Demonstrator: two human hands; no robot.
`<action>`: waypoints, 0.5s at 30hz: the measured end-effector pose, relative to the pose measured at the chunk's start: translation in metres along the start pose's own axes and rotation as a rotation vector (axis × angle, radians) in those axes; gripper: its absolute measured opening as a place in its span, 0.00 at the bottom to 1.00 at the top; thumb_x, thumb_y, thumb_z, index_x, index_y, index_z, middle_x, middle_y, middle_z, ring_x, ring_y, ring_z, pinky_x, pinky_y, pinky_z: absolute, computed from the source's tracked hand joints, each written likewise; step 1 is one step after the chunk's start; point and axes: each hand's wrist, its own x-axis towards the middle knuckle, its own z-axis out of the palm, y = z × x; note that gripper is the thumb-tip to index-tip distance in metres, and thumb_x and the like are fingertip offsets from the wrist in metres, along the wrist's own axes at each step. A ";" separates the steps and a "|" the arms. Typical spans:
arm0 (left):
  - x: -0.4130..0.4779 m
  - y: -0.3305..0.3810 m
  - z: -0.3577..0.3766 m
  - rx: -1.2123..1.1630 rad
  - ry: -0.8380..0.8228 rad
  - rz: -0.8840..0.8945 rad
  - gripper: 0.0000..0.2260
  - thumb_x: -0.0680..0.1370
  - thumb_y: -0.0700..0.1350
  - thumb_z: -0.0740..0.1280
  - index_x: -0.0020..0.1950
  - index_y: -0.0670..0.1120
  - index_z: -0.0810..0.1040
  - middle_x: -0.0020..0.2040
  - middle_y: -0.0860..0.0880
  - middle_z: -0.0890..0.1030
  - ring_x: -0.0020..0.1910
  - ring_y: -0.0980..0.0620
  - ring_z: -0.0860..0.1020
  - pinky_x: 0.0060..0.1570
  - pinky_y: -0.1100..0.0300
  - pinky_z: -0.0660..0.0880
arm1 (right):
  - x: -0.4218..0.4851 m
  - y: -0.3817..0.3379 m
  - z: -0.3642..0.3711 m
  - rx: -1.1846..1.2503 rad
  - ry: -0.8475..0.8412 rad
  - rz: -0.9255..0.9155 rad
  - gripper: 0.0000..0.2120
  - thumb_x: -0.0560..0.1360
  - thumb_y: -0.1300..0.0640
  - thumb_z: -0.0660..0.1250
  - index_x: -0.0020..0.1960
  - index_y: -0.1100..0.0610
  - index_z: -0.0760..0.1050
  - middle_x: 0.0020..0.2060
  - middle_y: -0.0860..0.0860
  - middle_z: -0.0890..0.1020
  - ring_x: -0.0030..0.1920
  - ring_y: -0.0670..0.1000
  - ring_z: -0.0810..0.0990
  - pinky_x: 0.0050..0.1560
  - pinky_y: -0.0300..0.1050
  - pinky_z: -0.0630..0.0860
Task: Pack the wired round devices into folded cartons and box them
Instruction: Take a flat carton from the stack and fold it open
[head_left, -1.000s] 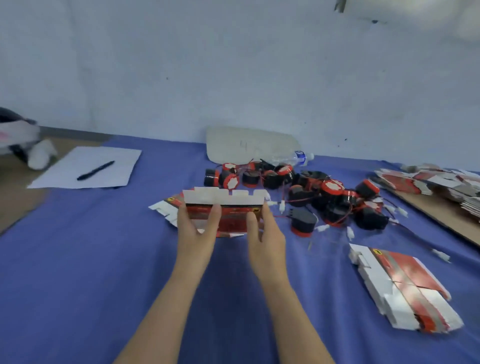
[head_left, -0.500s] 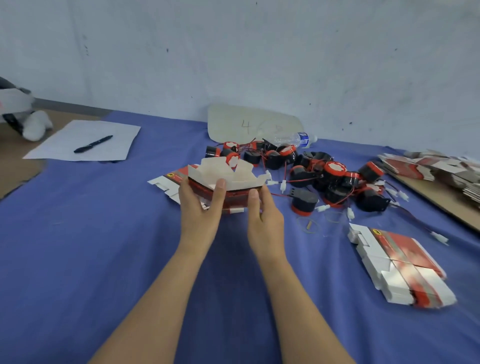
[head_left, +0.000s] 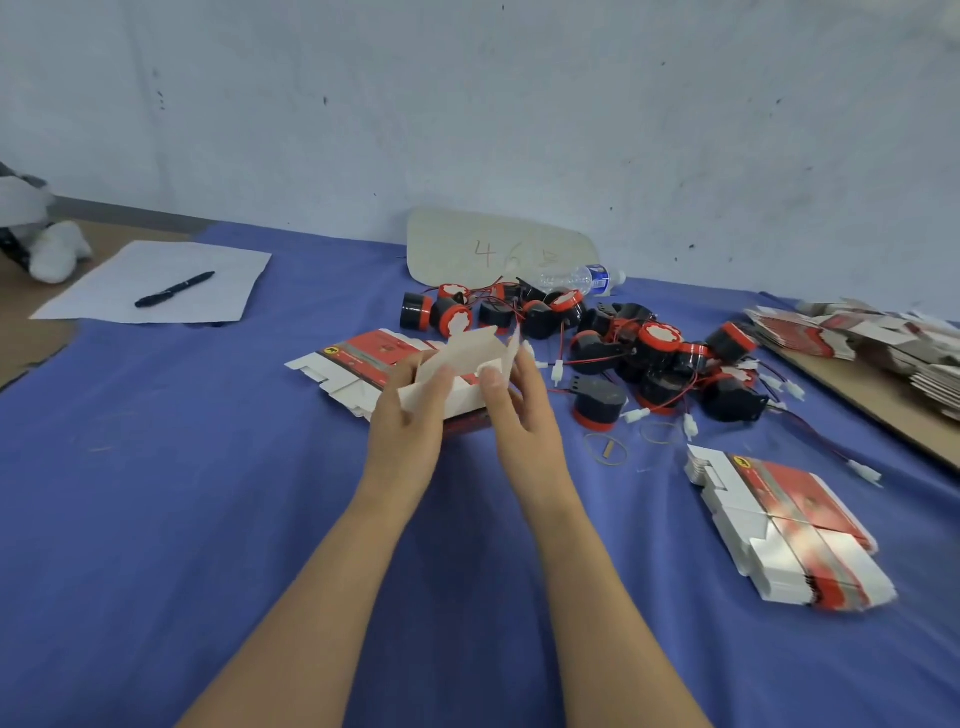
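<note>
Carton stands half-opened; our left hand and right hand each pinch a wall. We should square the corners before tucking flaps.

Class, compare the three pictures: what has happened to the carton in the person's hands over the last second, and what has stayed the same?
The carton, flat a second ago, has been pulled open into a hollow shape with its white inside showing. The left hand and right hand still hold it. The pile of round devices, the flat carton stack and the pen have not moved.
</note>
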 end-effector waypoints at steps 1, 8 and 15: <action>0.000 0.001 0.001 -0.033 0.018 -0.016 0.06 0.78 0.56 0.64 0.53 0.60 0.77 0.49 0.61 0.82 0.48 0.64 0.80 0.41 0.72 0.74 | -0.001 0.000 0.002 -0.001 -0.001 0.011 0.19 0.80 0.50 0.61 0.70 0.50 0.67 0.61 0.46 0.78 0.61 0.44 0.76 0.61 0.41 0.74; 0.003 0.006 0.003 -0.157 0.137 -0.070 0.12 0.71 0.57 0.67 0.53 0.59 0.74 0.51 0.58 0.81 0.48 0.60 0.80 0.45 0.63 0.76 | -0.006 -0.002 0.013 0.037 0.054 0.071 0.12 0.80 0.49 0.62 0.61 0.51 0.73 0.56 0.49 0.80 0.53 0.43 0.79 0.51 0.37 0.76; 0.005 0.005 0.004 -0.168 0.175 -0.135 0.08 0.78 0.54 0.62 0.45 0.58 0.81 0.43 0.59 0.84 0.41 0.60 0.82 0.37 0.64 0.77 | -0.006 -0.004 0.016 -0.017 0.055 0.069 0.15 0.80 0.49 0.61 0.65 0.50 0.71 0.59 0.50 0.78 0.59 0.48 0.77 0.60 0.46 0.75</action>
